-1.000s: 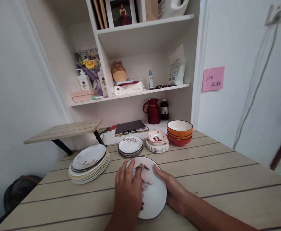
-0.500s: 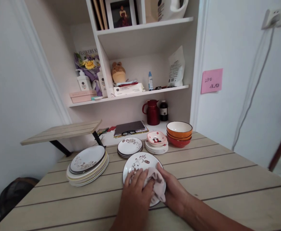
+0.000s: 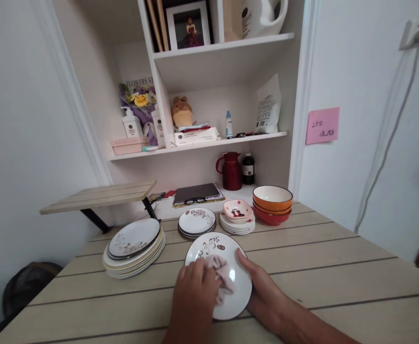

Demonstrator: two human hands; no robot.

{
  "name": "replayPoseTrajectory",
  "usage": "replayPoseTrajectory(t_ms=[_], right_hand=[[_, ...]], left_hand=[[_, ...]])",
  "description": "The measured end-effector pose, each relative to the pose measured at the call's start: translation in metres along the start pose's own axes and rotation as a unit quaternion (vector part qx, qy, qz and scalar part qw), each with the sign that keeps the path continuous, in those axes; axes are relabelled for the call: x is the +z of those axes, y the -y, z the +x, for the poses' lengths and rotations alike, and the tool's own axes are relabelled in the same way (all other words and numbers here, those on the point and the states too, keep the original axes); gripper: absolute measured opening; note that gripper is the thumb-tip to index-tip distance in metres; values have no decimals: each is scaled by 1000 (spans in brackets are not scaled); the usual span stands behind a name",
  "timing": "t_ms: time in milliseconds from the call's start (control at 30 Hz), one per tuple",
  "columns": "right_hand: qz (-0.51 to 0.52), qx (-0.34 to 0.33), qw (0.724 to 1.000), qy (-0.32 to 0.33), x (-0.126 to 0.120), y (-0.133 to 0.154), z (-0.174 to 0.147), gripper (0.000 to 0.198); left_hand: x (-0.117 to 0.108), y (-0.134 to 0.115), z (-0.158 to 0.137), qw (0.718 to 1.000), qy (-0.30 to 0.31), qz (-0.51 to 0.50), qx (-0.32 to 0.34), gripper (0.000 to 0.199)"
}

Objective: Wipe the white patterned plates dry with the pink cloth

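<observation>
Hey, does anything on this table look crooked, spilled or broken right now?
One thing: the top plate of the big stack at the left sits tilted, not flat. Nothing looks spilled or broken. The left hand presses a cloth on the white plate.

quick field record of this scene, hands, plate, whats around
left hand: presses a pink cloth on the plate
right hand: grips the plate's right rim
plate: white, dark rim, floral print, flat on the wooden table
left of it: big plate stack
behind it: small plate stack, saucers, orange and red bowls
shelf: red jug, dark bottle
</observation>
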State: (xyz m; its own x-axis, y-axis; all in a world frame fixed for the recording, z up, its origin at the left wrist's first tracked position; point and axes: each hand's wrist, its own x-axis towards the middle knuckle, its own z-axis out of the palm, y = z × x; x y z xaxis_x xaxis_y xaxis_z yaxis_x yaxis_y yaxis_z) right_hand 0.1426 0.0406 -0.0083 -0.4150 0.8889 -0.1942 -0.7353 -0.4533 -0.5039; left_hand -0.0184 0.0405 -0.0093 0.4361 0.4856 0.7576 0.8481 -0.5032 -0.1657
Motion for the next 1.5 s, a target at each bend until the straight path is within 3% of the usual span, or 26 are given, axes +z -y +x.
replayPoseTrajectory(t_ms=[133, 233, 367, 467, 533, 700, 800, 900, 1033, 1167, 1267, 1400, 1500], right_hand=[[-34, 22, 999, -2, 2, -1, -2, 58], [-92, -1, 995, -30, 5, -6, -3, 50], [-77, -15, 997, -22, 5, -8, -1, 49], [-20, -15, 999, -21, 0, -6, 3, 54], [1, -29, 999, -31, -5, -5, 7, 57], [19, -49, 999, -11, -13, -2, 10, 57], [-10, -5, 1000, 5, -11, -3, 6, 58], [-62, 13, 998, -6, -5, -7, -1, 58], [-103, -37, 994, -13, 5, -12, -5, 52], [-88, -22, 996, -24, 5, -11, -3, 55], [-30, -16, 999, -7, -1, -7, 2, 57], [25, -32, 999, 17, -10, -3, 9, 55], [30, -17, 999, 28, -13, -1, 10, 56]], left_hand=[[6, -14, -1, 996, -2, -47, 74, 16], [9, -14, 1, 994, -29, -56, 85, 9], [5, 3, 8, 999, -42, -14, 2, 13], [-2, 20, 9, 996, 2, 43, -84, 19], [-3, 26, 7, 994, 16, 49, -99, 20], [7, 6, -5, 999, -51, -3, -16, 13], [13, -14, -8, 994, -51, -42, 85, 10], [13, -20, -6, 991, -44, -67, 112, 9], [4, -6, 0, 996, -28, -68, 46, 10], [-5, 12, 5, 997, 1, -12, -76, 25], [-2, 18, 2, 994, 20, 23, -101, 27], [11, 10, -6, 998, -17, -6, -68, 20], [20, -5, -9, 997, -61, -48, 13, 13]])
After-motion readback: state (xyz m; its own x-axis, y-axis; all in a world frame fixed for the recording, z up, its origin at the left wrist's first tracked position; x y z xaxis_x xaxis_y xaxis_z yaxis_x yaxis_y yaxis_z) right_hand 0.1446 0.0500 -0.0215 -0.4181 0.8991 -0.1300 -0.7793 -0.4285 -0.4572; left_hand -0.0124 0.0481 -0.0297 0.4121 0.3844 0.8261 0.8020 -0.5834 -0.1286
